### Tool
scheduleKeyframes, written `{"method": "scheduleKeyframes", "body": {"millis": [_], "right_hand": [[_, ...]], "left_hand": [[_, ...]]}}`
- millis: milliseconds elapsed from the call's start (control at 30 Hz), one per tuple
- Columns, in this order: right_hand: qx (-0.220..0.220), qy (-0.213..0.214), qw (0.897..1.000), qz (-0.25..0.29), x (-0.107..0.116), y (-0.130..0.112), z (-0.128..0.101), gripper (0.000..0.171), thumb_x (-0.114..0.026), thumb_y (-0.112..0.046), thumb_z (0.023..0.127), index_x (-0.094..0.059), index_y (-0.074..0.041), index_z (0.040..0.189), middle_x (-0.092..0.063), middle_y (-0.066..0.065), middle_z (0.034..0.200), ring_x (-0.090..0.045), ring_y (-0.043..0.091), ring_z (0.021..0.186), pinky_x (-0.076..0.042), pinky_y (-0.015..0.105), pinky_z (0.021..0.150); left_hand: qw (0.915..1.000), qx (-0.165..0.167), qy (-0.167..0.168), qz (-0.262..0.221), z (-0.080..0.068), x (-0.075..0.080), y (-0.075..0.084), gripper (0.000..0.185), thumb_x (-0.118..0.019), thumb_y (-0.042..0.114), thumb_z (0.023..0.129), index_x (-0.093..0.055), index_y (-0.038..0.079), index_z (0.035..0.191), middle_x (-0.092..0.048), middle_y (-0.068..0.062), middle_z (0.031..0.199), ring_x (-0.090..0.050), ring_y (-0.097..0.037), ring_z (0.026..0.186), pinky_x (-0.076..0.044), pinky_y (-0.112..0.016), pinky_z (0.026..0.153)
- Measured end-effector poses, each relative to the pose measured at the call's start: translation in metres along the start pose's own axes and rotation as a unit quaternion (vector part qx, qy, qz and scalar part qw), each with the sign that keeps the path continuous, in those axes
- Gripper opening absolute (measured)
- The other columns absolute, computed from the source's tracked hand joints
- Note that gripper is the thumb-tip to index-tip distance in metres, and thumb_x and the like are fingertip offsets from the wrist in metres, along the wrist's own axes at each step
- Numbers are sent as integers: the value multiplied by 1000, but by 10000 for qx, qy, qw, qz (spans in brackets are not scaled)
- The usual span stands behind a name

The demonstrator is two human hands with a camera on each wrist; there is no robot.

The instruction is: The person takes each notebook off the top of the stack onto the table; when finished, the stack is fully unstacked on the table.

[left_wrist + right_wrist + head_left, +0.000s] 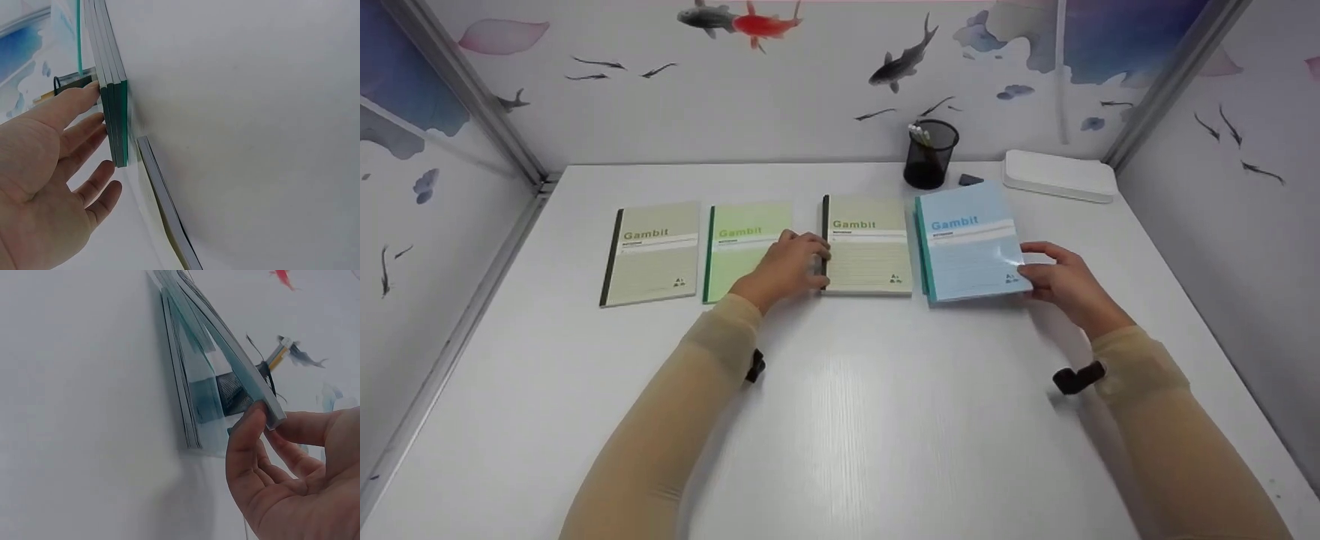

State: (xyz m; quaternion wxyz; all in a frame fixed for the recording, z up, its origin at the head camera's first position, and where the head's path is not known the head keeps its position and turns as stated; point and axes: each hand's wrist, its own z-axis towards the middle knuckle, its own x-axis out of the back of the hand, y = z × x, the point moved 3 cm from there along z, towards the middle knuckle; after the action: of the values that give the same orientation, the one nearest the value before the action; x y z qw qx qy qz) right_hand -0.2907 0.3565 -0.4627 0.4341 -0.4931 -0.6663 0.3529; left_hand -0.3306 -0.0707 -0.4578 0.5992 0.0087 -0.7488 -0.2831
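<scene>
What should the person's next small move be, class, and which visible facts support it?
Probably lift the tilted blue notebook fully clear of the notebook beneath. The right hand already pinches its edge, and the right wrist view shows a gap between the two, while the left hand is at the spine of the beige notebook.

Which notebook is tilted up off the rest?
The upper blue notebook, rightmost in the head view: its right edge is raised, pinched by the right hand. The other notebooks lie flat.
</scene>
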Motion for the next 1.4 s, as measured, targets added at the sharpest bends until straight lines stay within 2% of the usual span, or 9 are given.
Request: {"method": "scheduleKeyframes", "body": {"millis": [133,300,600,733,933,1100,1233,1300,1400], "right_hand": [[-92,-10,9997,215,18,0,-3,54,-58,-16,106,-36,-17,155,-68,-13,107,-67,5,95,-56,22,86],[-178,44,9994,310,48,-1,-10,54,-60,-16,105,-38,-19,154,-66,-13,106,-68,4,92,-57,21,83],[-146,117,9970,749,91,7,-13,43,-66,-12,101,-49,-25,139,-71,-13,99,-70,6,86,-58,21,78],[-306,107,9984,465,102,18,-11,44,-64,-15,103,-46,-26,142,-68,-16,102,-68,4,90,-57,20,81],[-503,154,9983,-257,115,32,-8,61,-63,-26,104,-34,-22,157,-57,-16,114,-63,-1,96,-55,17,87],[-614,158,9942,-871,120,37,-4,76,-62,-33,104,-21,-14,165,-45,-4,137,-61,-2,100,-53,15,91],[-614,151,9911,-1173,125,38,-2,77,-59,-34,105,-17,-10,165,-36,9,152,-60,-2,99,-54,15,91],[-632,162,9898,-1264,127,38,-2,77,-59,-33,106,-16,-9,165,-36,11,151,-61,-2,98,-54,15,91],[-641,161,9866,-1490,129,39,-1,77,-58,-34,106,-17,-7,165,-45,7,141,-61,-2,96,-55,16,90]], "left_hand": [[9999,115,22,26,-2,4,-1,48,-77,30,94,-66,11,137,-52,0,154,-39,-29,141,-36,-46,119],[9999,101,-1,-6,1,3,0,48,-77,30,94,-65,12,137,-52,-1,154,-38,-30,142,-36,-47,119],[9999,73,40,-56,1,2,0,46,-78,27,94,-66,11,135,-53,0,153,-40,-29,140,-39,-45,117],[10000,59,51,-20,2,2,-1,47,-78,29,94,-66,11,135,-53,0,153,-40,-30,142,-38,-45,118],[10000,26,47,-23,2,1,-2,47,-77,28,94,-66,11,136,-53,-1,152,-40,-29,141,-38,-45,118],[10000,27,62,43,1,1,0,46,-77,29,94,-66,11,135,-53,-1,152,-41,-30,141,-38,-45,118],[9998,-25,61,160,1,0,3,46,-76,30,95,-66,11,136,-53,-2,153,-41,-30,141,-38,-46,117],[9998,-43,53,172,1,0,4,47,-76,30,95,-66,11,136,-53,-2,153,-41,-30,141,-38,-47,117],[9998,-56,59,158,0,0,4,46,-76,30,95,-66,10,136,-54,-2,152,-42,-30,139,-39,-46,116]]}}
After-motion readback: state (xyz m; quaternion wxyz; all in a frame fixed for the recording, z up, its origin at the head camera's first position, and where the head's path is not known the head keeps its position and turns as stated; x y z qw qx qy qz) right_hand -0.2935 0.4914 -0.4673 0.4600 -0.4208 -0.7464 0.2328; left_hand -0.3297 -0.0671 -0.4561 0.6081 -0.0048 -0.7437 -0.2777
